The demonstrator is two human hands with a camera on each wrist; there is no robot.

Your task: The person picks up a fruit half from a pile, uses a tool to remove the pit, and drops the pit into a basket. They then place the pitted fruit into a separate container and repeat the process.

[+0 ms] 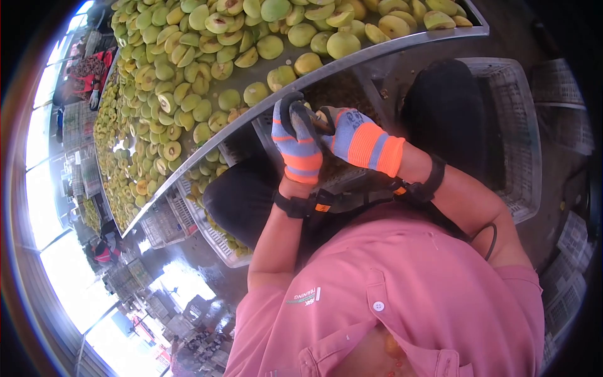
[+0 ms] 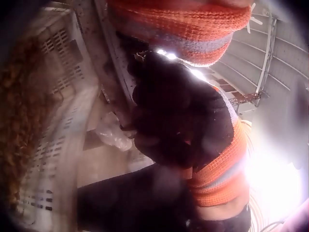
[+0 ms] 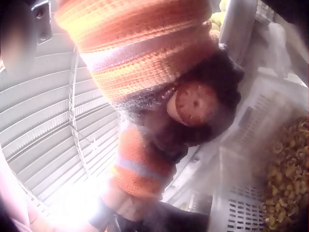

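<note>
Both hands wear grey-and-orange knit gloves with black palms and meet just in front of the metal table's rim point(image 1: 300, 82). My right hand point(image 1: 363, 137) grips a short tan thing with a round flat end point(image 3: 195, 103), like a handle's end, marked by a dark centre dot. Against it, my left hand point(image 1: 297, 141) has its fingers curled; I cannot tell what they hold. In the left wrist view the left glove point(image 2: 183, 111) is mostly dark. Green fruit point(image 1: 182, 63), much of it cut in halves, covers the table beyond the hands.
Below the hands, a pale slotted crate point(image 2: 63, 111) stands beside many small brown pieces point(image 3: 285, 188). Another crate point(image 1: 526, 144) is by the right leg, and one holding fruit point(image 1: 217, 242) by the left. A person in red point(image 1: 85, 75) is at the far left.
</note>
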